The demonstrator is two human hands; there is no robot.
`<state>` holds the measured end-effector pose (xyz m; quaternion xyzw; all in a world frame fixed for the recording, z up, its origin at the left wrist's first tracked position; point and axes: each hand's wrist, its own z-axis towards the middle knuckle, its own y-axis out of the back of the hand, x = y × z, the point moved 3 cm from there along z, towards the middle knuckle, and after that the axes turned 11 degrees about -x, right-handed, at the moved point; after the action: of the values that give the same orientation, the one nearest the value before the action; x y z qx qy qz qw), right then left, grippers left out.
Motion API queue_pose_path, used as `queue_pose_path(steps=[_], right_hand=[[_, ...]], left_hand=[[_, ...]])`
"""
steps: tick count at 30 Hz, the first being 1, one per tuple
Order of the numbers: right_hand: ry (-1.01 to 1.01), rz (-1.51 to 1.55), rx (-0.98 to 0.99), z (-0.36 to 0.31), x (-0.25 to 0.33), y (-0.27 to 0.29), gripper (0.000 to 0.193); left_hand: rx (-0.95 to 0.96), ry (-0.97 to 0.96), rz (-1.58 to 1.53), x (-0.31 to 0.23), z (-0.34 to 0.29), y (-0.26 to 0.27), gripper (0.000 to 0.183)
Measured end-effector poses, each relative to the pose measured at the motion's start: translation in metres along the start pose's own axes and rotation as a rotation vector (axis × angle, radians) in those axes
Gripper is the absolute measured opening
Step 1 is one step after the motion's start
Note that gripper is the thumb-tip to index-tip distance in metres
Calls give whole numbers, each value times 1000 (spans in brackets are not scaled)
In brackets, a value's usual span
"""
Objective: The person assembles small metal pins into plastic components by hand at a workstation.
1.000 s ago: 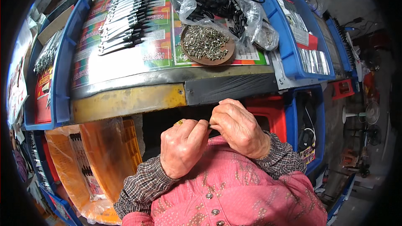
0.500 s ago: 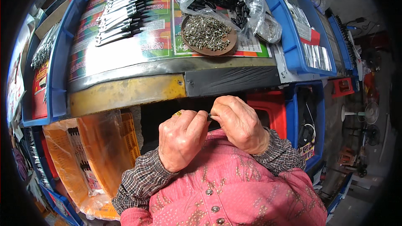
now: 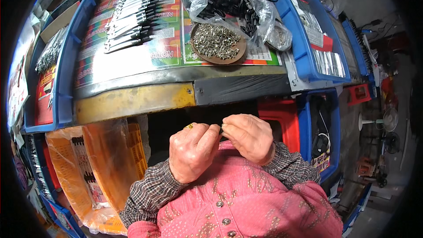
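Both hands meet in front of my chest, just below the table's front edge. The fingers of my left hand (image 3: 194,152) are curled and pinched. My right hand (image 3: 249,137) is closed too, its fingertips nearly touching the left ones. Between the fingertips shows a bit of a small dark piece (image 3: 221,128); the fingers hide the rest, so I cannot make out its kind. On the table beyond, small silvery metal parts (image 3: 216,42) are heaped in a round brown dish (image 3: 203,58). Behind it, a clear plastic bag (image 3: 266,11) holds small black parts (image 3: 227,6).
Black-and-white pens (image 3: 132,17) lie in a row on the table (image 3: 136,99). Blue trays (image 3: 64,83) flank it, the right tray (image 3: 304,57) holding silvery packs. Below are an orange plastic-lined crate (image 3: 105,172), a red stool (image 3: 282,121) and a blue bin (image 3: 304,136).
The view has shifted slightly, so the table sits lower. My right hand has come down a little against the left, and the fingertips are closer together around the dark piece.
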<state>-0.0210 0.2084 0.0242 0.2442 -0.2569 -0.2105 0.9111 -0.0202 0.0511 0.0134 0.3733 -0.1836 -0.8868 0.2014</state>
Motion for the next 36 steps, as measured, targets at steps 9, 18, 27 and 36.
queue_pose_path(steps=[9,18,27,36], right_hand=[[-1311,758,140,0,-5,4,7],[-1255,732,145,-8,-1,-5,17],[-1115,615,111,6,-16,0,15],[-295,-172,-91,49,-72,17,31]], left_hand=[[-22,-54,25,-9,0,2,27],[-30,-26,-2,-7,4,0,26],[-81,-40,-13,2,16,-4,24],[-10,99,40,19,31,7,22]])
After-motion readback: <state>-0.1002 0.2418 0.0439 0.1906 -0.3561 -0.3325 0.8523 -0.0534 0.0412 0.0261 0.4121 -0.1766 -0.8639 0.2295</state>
